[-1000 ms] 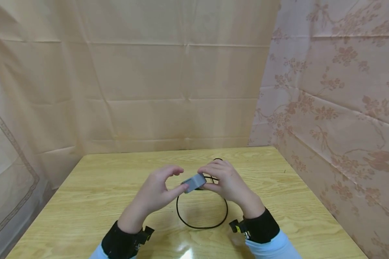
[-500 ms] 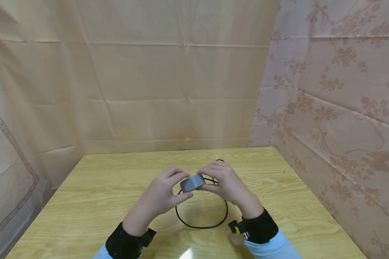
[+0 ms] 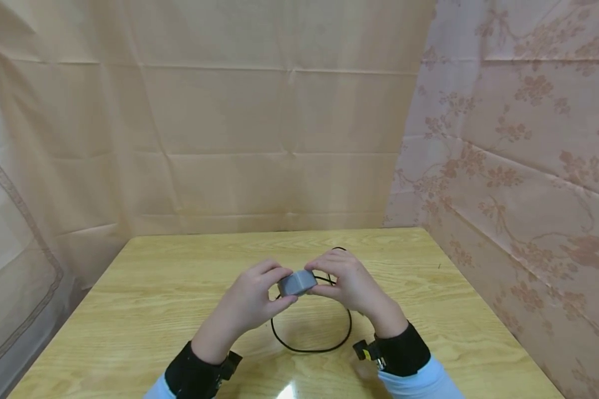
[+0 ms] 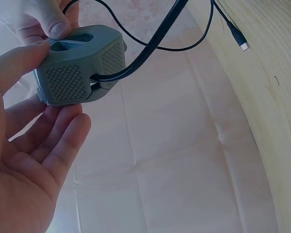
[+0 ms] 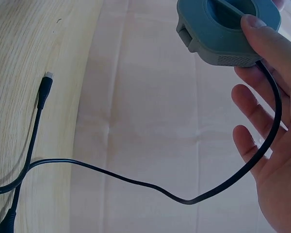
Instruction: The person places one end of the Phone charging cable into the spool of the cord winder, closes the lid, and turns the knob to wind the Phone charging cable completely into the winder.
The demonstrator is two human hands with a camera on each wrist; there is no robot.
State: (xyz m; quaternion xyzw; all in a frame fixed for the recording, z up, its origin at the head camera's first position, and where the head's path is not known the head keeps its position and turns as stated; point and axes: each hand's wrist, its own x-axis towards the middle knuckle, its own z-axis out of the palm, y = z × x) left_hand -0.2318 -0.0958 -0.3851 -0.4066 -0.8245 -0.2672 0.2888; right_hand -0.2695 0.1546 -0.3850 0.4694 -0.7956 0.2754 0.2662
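Observation:
A small grey-green cable winder (image 3: 297, 282) with textured sides is held up above the table between both hands. My left hand (image 3: 249, 296) grips its left end, thumb on one face and fingers on the other. From the right, my right hand (image 3: 349, 282) pinches the other end. In the right wrist view, the right thumb lies on the winder's round knob (image 5: 230, 12), which has a bar across it. A black cable (image 4: 157, 41) comes out of a slot in the winder's side. Its slim plug (image 5: 45, 90) with a pale metal tip shows over the wood.
The cable's loop (image 3: 311, 351) hangs below the hands over the wooden table (image 3: 179, 266). A second thick black end (image 5: 6, 223) shows at the lower left of the right wrist view. Beige cloth (image 3: 219, 127) and flowered cloth (image 3: 519, 149) hang around the table.
The left fingers, raised apart from the winder a second ago, have come down onto it. The winder has turned slightly between the hands. The right hand has hardly moved.

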